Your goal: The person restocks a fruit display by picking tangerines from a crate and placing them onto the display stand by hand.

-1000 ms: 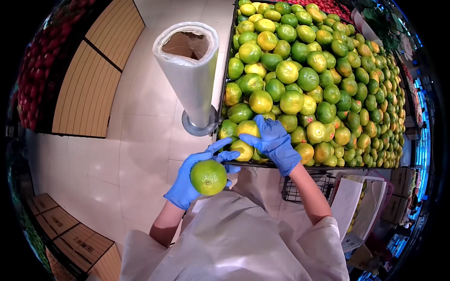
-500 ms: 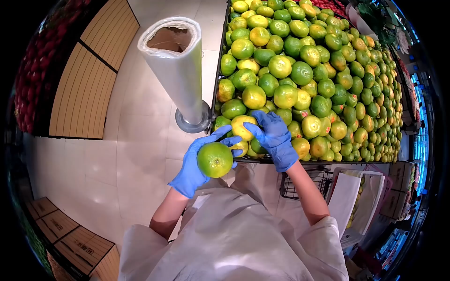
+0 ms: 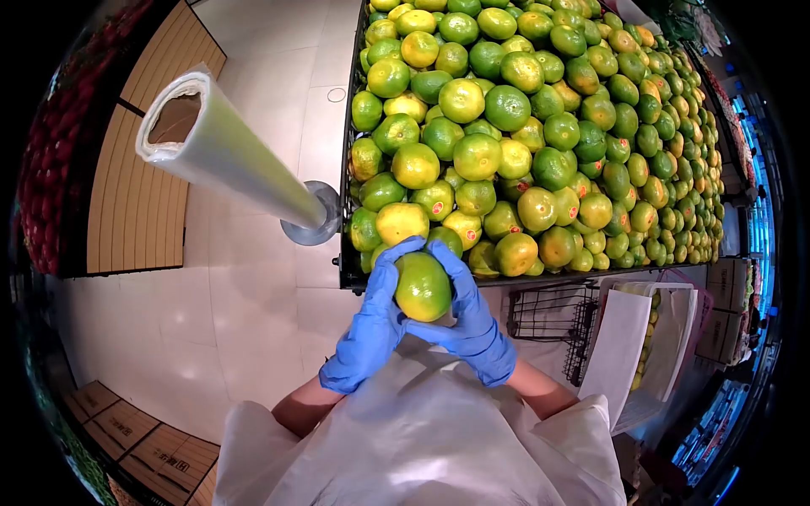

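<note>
Both blue-gloved hands cup one green-yellow mandarin (image 3: 423,288) at the near left corner of the fruit display. My left hand (image 3: 371,325) wraps its left side, and my right hand (image 3: 472,327) closes on its right side, thumb beneath. Just beyond the fingertips, a heap of green and yellow mandarins (image 3: 477,157) fills a black-edged bin (image 3: 344,169). A yellower mandarin (image 3: 402,223) sits closest to my left fingers. Some fruit in the heap carry small red stickers.
A tall roll of clear plastic bags (image 3: 236,139) leans in view on a round grey base (image 3: 310,221), left of the bin. Right of me stand a black wire basket (image 3: 553,316) and a white-lined crate (image 3: 620,346). Brown cartons (image 3: 143,438) lie lower left; a slatted wooden stand (image 3: 139,194) is farther left.
My right hand has come back from the heap to the mandarin, joining my left hand around it. The hands have moved closer together. The view has shifted, so the bag roll appears farther left.
</note>
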Tool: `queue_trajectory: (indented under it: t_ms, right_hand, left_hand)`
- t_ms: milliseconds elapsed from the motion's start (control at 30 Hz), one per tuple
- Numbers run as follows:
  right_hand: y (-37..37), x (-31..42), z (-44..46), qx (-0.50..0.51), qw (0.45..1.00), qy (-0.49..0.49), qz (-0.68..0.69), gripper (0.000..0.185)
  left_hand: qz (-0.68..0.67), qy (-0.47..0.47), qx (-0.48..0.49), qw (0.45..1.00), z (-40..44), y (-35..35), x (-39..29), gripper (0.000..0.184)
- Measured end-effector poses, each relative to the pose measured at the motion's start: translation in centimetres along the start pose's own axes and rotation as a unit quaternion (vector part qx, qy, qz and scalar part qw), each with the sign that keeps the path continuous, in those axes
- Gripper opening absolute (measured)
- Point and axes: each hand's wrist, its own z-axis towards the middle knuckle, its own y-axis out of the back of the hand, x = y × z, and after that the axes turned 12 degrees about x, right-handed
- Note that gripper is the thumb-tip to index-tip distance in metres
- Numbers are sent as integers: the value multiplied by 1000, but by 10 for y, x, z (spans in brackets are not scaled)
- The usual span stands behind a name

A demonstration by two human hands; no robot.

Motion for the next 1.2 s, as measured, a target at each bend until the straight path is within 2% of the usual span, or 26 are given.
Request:
queue_trajectory:
  t_ms: [33,67,100,133,167,200,233,267,300,333,400,467,500,567,667,700,733,767,800,867,1000,1200]
  right_hand:
    - [0,-4,-4,-27,993,-48,104,97]
    - [3,-7,-7,-68,982,-55,169,89]
    - [7,-8,-8,-106,968,-67,219,83]
    - [13,-8,-9,-144,950,-78,268,78]
    - [23,-4,-11,-160,928,-139,307,74]
    - [34,-1,-13,-175,900,-198,346,71]
    - [41,-15,-17,-190,919,-176,298,66]
    - [49,-20,-24,-201,923,-166,285,64]
    - [58,-17,-25,-206,918,-172,291,62]
    - [67,-14,-25,-211,914,-179,297,61]
    - [80,-17,-21,-196,932,-153,263,64]
    - [88,-23,-15,-174,965,-116,156,71]
    - [90,-28,-12,-160,978,-111,71,76]
    - [91,-30,-6,-150,979,-117,71,75]
    - [87,-30,5,-132,981,-143,26,72]
    - [86,-34,6,-80,973,-131,-170,71]
    - [86,-41,7,-26,926,-113,-359,71]
    - [82,-53,6,-39,910,-75,-405,73]
    - [82,-51,7,-39,910,-75,-405,73]
    - [83,-48,9,-18,883,-87,-460,67]
    - [78,-48,10,-63,898,-45,-433,69]
    - [72,-52,7,-48,881,-72,-464,65]
  left_hand:
    - [3,-4,32,999,5,4,6,47]
    - [3,1,34,999,7,7,9,47]
    - [264,-42,72,961,8,10,10,50]
    - [504,-84,105,853,10,12,12,54]
    - [491,-116,107,857,12,12,18,63]
    - [491,-114,110,857,14,13,18,63]
    - [632,-153,77,756,17,14,16,64]
    - [752,-188,42,630,22,15,15,66]
    - [808,-189,32,557,30,20,16,68]
    - [808,-189,33,557,37,22,16,68]
    - [860,-145,25,488,50,26,18,70]
    - [862,-129,29,489,61,31,29,73]
    - [879,-113,15,464,66,30,34,73]
    - [904,-102,-10,415,72,33,42,74]
    - [898,-95,9,430,74,39,41,72]
    - [898,-96,8,430,73,40,40,72]
    - [895,-114,15,430,72,42,38,70]
    - [893,-131,22,431,71,44,36,69]
    - [893,-131,22,431,70,47,33,69]
    - [865,-142,59,477,68,49,26,66]
    - [865,-136,74,477,65,48,18,64]
    - [860,-139,88,484,64,48,18,63]
